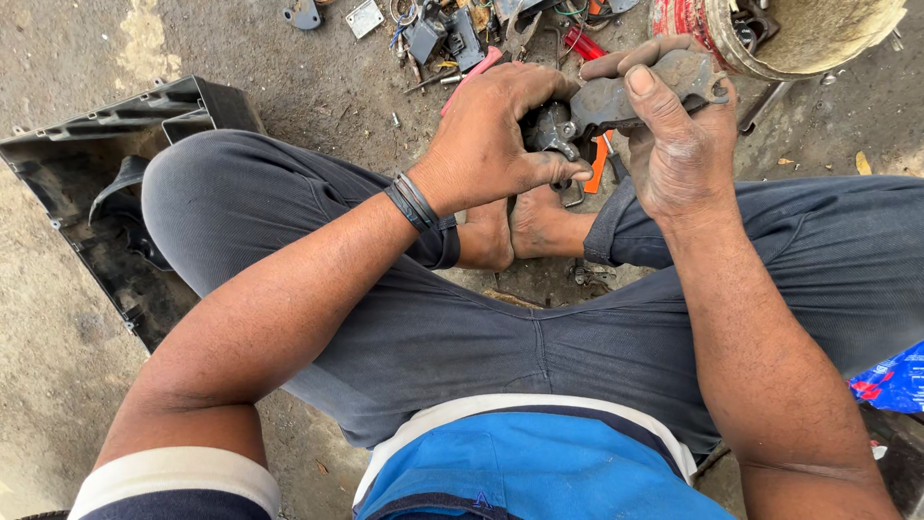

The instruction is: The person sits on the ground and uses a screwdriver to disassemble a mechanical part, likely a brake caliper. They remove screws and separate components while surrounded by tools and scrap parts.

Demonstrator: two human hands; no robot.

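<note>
I sit cross-legged on the ground in grey trousers. My right hand (pixel 679 135) grips a flat, dirty grey metal pad (pixel 640 91), thumb pressed on top of it. My left hand (pixel 491 130), with black bands at the wrist, holds a small metal clip part (pixel 556 130) right against the left end of that pad. Both hands meet above my bare feet (pixel 520 226). An orange-handled tool (pixel 599 164) lies under the hands, partly hidden.
A black plastic housing (pixel 106 164) lies on the ground at the left. Scattered tools and metal parts (pixel 443 34) lie ahead, a dirty bucket (pixel 799 34) stands at the top right, and a blue wrapper (pixel 890 380) lies at the right edge.
</note>
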